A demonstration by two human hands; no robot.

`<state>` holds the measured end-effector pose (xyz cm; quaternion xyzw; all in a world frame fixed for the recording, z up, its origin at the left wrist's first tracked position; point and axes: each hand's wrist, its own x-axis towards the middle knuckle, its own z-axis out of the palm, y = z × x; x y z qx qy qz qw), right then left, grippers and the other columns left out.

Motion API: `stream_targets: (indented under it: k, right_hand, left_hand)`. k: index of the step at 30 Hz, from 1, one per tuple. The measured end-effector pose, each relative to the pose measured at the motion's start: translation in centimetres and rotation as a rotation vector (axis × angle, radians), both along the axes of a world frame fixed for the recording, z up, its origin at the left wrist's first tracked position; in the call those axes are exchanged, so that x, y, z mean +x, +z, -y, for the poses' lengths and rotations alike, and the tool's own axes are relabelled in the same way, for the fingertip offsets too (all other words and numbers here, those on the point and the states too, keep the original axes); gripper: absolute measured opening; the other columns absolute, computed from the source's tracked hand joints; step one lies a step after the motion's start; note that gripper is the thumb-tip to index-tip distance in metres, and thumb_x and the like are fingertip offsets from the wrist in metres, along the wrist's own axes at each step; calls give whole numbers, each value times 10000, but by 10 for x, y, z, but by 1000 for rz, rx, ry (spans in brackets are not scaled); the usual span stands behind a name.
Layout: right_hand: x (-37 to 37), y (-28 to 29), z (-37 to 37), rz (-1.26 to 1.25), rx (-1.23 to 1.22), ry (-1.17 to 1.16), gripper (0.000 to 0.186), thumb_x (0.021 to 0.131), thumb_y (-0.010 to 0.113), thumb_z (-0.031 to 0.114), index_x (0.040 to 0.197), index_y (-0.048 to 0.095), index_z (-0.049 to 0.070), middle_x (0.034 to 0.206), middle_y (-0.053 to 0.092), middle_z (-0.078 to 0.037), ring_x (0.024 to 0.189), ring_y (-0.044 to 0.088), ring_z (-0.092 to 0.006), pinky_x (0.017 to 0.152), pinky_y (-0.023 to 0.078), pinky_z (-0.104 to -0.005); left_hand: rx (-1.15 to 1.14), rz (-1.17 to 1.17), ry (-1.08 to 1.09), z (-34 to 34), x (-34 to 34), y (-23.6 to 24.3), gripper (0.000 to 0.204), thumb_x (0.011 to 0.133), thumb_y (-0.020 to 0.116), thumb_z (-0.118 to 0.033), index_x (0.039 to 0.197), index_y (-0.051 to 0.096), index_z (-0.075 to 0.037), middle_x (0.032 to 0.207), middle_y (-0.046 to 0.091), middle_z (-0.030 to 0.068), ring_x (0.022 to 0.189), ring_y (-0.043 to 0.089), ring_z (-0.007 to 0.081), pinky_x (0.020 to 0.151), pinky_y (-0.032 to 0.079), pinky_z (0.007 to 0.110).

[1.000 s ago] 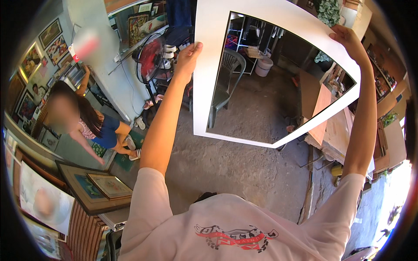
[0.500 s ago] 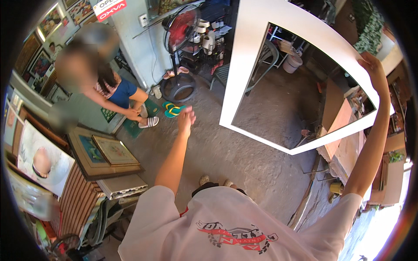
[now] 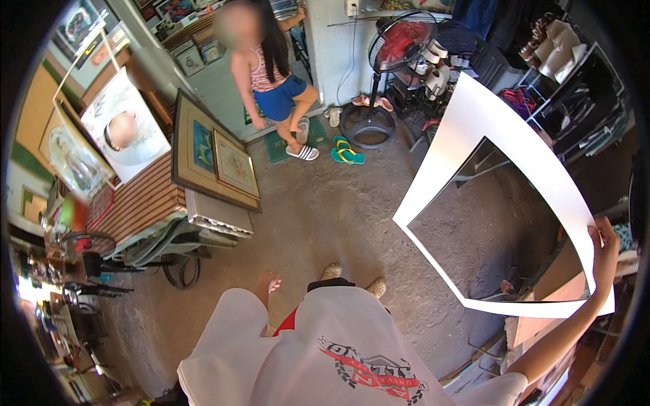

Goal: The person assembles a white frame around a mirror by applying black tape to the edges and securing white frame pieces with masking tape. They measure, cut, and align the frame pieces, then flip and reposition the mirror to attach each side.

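Note:
A large white mat board (image 3: 474, 108) with a big cut-out opening hangs tilted at my right. The floor and parts of some boards show through its opening. My right hand (image 3: 604, 242) is closed on the board's right edge, thumb on the white face. My left hand (image 3: 271, 281) is low beside my body, holding nothing, its fingers loosely apart and small in view. My feet in beige clogs (image 3: 376, 287) stand on the concrete floor just ahead of my shirt.
A person (image 3: 274, 74) in blue shorts stands at the doorway by a green mat (image 3: 276, 147). Green flip-flops (image 3: 347, 151) and a red-bladed stand fan (image 3: 376, 88) are ahead. Framed pictures (image 3: 183, 145) lean on a striped wooden stand at left. Boards (image 3: 528, 331) lie at lower right.
My view has swung left. My left hand has dropped from outstretched to beside my body. The mat board, still in my right hand, sits lower. The bent-over person has straightened up in the doorway.

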<state>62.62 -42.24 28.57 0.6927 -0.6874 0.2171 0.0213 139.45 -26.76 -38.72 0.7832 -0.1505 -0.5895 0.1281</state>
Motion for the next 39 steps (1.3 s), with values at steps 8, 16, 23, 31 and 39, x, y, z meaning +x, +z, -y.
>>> stream_targets:
  k: [8, 16, 23, 31, 39]
  right_hand:
    - [0, -26, 22, 12, -16, 266, 72, 943, 599, -65, 943, 533, -35, 742, 528, -116, 728, 438, -122, 669, 397, -268]
    - [26, -60, 37, 50, -53, 471, 121, 890, 646, -88, 941, 570, -8, 701, 527, -173, 579, 477, -204, 554, 404, -297]
    - [91, -86, 60, 42, 3, 619, 141, 839, 693, -61, 892, 584, 12, 685, 559, -177, 575, 571, -346, 528, 427, -357]
    - [182, -105, 101, 7, 68, 797, 94, 812, 693, -17, 872, 637, 29, 752, 669, -140, 666, 664, -349, 598, 487, -400]
    - [316, -120, 141, -70, 174, 1020, 129, 753, 705, 37, 861, 647, 79, 787, 710, -91, 683, 680, -310, 611, 504, -405]
  left_hand:
    - [-446, 65, -235, 81, -167, 95, 390, 1018, 570, -393, 1243, 662, -89, 1007, 729, 72, 905, 685, 190, 801, 532, 332]
    - [-998, 233, -159, 152, -219, 237, 430, 1022, 599, -405, 1284, 648, -67, 1211, 706, 107, 1116, 660, 229, 935, 507, 381]
    - [-1134, 180, 6, 174, -184, 307, 610, 969, 692, -383, 1451, 486, -71, 1446, 557, 122, 1325, 536, 275, 1089, 426, 416]
    - [-1044, 83, -42, 157, -118, 294, 828, 839, 830, -350, 1502, 424, -66, 1528, 475, 160, 1419, 435, 335, 1176, 327, 495]
    - [-823, -35, 120, 104, -28, 248, 633, 799, 859, -252, 1325, 605, -7, 1338, 636, 152, 1293, 567, 278, 1108, 426, 441]
